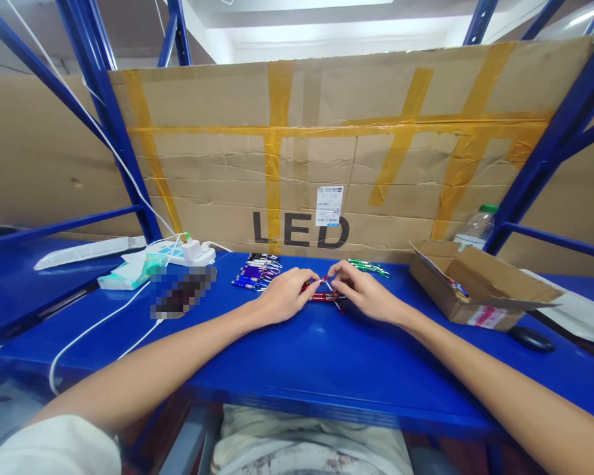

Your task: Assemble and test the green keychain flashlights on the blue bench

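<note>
My left hand (288, 294) and my right hand (362, 290) meet over the middle of the table, fingers pinched. Between their fingertips is a small red keychain flashlight (323, 280) with a carabiner clip, partly hidden by the fingers. Just below it, another red flashlight (321, 297) lies on the blue table, its clip near my right fingers. To the left of my left hand lies a row of blue, purple and dark flashlights (250, 282) with clips. Several green ones (369, 266) lie behind my right hand.
An open cardboard box (462, 313) stands at the right, with a black mouse (531, 339) before it and a green-capped bottle (478, 227) behind. A power strip (198, 254), white cables and a blurred-out dark object (185, 295) lie left. A cardboard wall (218, 178) closes the back.
</note>
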The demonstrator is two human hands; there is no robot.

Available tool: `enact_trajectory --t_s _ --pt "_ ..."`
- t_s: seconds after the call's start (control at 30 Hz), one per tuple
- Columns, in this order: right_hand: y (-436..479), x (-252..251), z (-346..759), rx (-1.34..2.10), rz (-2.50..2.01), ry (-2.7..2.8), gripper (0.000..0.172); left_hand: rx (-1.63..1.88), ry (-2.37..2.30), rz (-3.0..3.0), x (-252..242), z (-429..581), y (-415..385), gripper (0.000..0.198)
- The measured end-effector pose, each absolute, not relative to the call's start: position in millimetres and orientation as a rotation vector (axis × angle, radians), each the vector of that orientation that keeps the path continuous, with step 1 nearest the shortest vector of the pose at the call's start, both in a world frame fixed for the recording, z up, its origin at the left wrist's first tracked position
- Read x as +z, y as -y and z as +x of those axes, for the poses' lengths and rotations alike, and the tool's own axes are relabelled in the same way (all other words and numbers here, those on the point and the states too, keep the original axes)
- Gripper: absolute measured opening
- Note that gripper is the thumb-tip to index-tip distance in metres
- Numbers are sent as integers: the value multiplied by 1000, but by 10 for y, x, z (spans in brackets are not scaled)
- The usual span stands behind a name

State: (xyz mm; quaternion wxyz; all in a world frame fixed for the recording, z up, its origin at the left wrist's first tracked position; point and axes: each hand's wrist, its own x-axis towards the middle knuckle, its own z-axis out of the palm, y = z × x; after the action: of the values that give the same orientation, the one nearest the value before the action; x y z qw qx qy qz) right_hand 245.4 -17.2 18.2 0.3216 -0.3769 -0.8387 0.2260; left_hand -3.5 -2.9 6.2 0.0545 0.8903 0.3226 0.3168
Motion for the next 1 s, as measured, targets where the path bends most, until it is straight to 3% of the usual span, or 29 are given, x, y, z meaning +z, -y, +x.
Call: enact_trajectory --t_s 0.77,1.0 --pt "182 235 2413 485 -880 2141 31 880 -919 2670 53 -51 3 25" --pt "174 163 2406 820 -888 2097 42 943 -929 2661 38 -61 1 24"
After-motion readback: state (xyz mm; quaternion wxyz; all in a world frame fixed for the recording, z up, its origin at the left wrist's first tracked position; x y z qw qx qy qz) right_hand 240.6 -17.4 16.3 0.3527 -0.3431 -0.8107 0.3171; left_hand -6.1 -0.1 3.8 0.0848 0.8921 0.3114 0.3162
